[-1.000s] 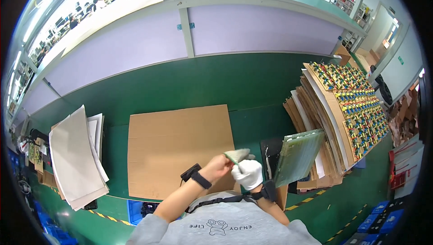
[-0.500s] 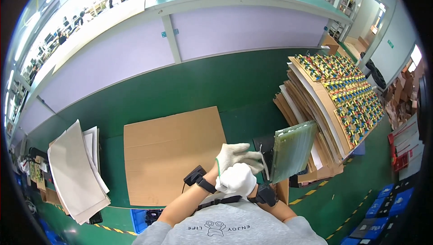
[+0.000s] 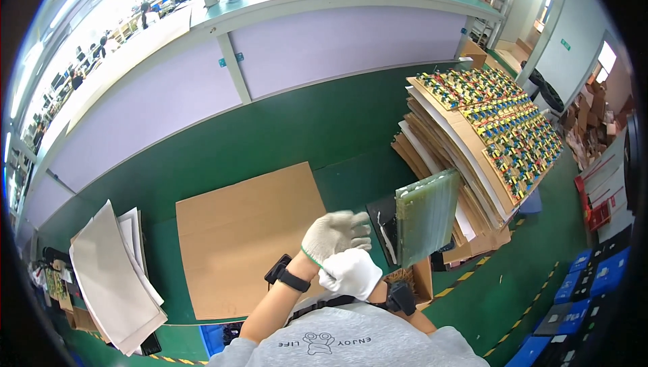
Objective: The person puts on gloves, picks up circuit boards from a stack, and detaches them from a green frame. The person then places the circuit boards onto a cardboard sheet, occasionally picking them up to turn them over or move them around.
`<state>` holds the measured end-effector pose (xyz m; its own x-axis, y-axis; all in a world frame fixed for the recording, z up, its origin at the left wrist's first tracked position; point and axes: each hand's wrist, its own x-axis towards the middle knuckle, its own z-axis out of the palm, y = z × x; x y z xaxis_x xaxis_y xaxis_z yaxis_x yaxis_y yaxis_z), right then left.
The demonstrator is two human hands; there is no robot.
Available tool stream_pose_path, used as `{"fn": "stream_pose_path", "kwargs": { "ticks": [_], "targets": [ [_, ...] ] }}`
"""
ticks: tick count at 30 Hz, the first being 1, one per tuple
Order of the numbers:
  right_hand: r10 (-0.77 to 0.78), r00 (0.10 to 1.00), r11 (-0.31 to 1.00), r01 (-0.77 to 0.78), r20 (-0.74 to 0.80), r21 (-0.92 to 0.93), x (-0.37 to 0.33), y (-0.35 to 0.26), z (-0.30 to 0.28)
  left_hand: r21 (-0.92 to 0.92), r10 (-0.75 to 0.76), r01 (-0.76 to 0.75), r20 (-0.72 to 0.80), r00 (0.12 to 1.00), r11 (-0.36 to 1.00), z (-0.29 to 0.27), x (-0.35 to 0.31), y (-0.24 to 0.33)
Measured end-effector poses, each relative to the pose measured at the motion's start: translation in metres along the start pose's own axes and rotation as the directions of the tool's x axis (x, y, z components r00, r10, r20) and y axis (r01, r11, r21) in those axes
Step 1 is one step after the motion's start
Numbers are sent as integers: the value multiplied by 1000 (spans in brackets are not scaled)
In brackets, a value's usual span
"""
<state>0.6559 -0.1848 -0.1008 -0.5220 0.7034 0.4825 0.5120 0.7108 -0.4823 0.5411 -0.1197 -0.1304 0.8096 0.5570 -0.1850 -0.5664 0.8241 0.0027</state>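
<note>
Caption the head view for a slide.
White-gloved right hand at the cuff of the gloved left hand, near a flat cardboard sheet.

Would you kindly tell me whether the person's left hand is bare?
No, the left hand wears a cream knitted glove with a green edge at its cuff.

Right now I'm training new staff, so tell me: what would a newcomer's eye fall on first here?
Probably the yellow, blue and green parts crowding the top of the stack at right. Then the gloved left hand and right hand, together at lower centre, with a wide brown sheet to their left.
</note>
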Motion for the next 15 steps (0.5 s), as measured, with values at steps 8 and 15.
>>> {"fn": "stream_pose_path", "kwargs": {
  "ticks": [8, 15],
  "targets": [
    [-18, 993, 1000, 16, 113, 23, -1, -11, 10, -249, 374, -390, -111, 921, 887, 15, -10, -9],
    [-118, 981, 965, 77, 153, 250, -3, -20, 22, -273, 686, -710, -192, 702, 650, 3, -24, -12]
  ]
}}
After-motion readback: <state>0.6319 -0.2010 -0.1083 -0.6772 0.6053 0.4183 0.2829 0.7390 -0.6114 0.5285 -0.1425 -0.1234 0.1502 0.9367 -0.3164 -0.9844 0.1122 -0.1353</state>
